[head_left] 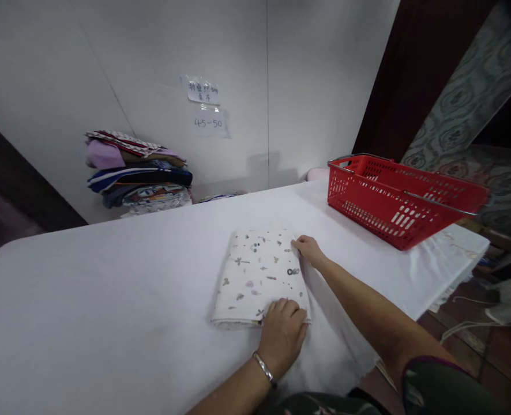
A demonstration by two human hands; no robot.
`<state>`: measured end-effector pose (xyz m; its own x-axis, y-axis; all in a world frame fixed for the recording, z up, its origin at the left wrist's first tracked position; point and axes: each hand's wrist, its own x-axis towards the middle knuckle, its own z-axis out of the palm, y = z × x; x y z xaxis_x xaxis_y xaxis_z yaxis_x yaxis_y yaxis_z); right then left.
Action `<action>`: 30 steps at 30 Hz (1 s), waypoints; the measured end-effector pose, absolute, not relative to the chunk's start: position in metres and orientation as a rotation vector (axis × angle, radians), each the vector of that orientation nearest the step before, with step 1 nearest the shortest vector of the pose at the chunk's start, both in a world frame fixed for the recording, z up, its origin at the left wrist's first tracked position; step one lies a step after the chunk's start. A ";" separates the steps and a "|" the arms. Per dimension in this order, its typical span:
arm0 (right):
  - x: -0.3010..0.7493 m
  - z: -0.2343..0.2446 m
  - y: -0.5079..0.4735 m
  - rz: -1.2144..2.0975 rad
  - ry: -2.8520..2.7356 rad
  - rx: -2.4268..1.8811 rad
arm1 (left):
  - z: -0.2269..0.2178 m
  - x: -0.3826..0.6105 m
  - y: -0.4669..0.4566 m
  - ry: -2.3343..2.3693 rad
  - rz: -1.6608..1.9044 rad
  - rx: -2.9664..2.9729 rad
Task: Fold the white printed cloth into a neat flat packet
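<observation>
A folded white cloth with small printed figures [259,274] lies on the white table [108,288]. My left hand [284,331], with a metal bangle on the wrist, rests on the cloth's near right corner, fingers curled over the edge. My right hand [310,249] pinches the cloth's far right corner with its fingertips. Both hands are on the cloth's right side.
A red plastic basket [400,199] with metal handles stands at the table's right end. A stack of folded colourful clothes [138,173] sits by the wall at the back left. Two paper notes [207,106] hang on the wall. The table's edge drops off at right.
</observation>
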<state>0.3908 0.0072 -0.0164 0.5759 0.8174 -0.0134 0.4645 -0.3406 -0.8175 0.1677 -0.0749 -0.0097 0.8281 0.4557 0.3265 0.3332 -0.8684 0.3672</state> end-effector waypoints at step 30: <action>0.396 -0.015 0.032 0.345 -1.214 -2.444 | -0.011 0.168 -0.075 0.579 0.534 2.805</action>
<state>0.3962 0.0324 -0.0149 0.5948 0.8026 -0.0462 0.7071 -0.5496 -0.4450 0.1684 -0.0746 -0.0111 0.8556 0.4192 0.3037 0.3364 -0.8962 0.2891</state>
